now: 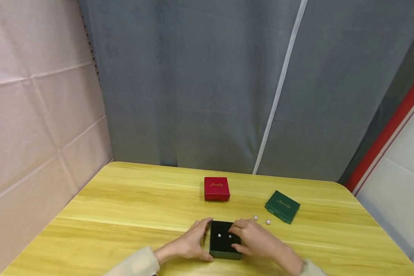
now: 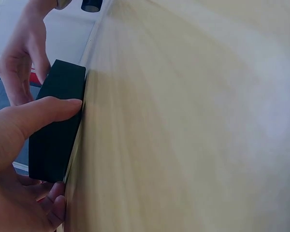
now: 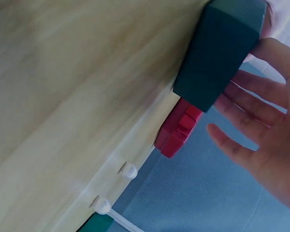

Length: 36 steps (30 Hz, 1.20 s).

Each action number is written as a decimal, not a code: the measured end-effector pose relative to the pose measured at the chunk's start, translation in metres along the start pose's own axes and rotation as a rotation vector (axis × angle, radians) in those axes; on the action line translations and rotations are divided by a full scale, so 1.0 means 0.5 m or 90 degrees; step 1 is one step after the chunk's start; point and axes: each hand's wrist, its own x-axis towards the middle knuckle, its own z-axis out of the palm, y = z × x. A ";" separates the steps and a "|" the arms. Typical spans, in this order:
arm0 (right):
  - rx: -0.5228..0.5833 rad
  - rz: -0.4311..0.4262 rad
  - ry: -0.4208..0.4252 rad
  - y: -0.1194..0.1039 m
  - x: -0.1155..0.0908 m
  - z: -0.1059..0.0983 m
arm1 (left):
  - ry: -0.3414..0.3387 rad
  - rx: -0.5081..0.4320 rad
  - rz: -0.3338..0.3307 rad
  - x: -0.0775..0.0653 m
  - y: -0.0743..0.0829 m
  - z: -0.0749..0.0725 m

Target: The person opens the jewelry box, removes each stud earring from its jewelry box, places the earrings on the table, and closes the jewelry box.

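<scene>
A dark green jewelry box stands without its lid near the table's front, its black insert facing up. Two small pearl studs sit on that insert. My left hand grips the box by its left side, thumb against the front wall and the other fingers toward the back, as the left wrist view shows. Over the right part of the box reaches my right hand, fingers loosely bent above the insert. In the right wrist view those fingers are spread beside the box; whether the tips touch a stud is hidden.
Two larger pearl earrings lie loose on the wooden table, right of and behind the box. Farther right is a green lid or box with gold lettering. A closed red jewelry box stands toward the back. Behind the table hangs a grey curtain.
</scene>
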 end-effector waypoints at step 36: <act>-0.135 -0.013 0.016 -0.015 0.029 0.023 | 0.006 -0.004 0.002 0.002 0.003 0.001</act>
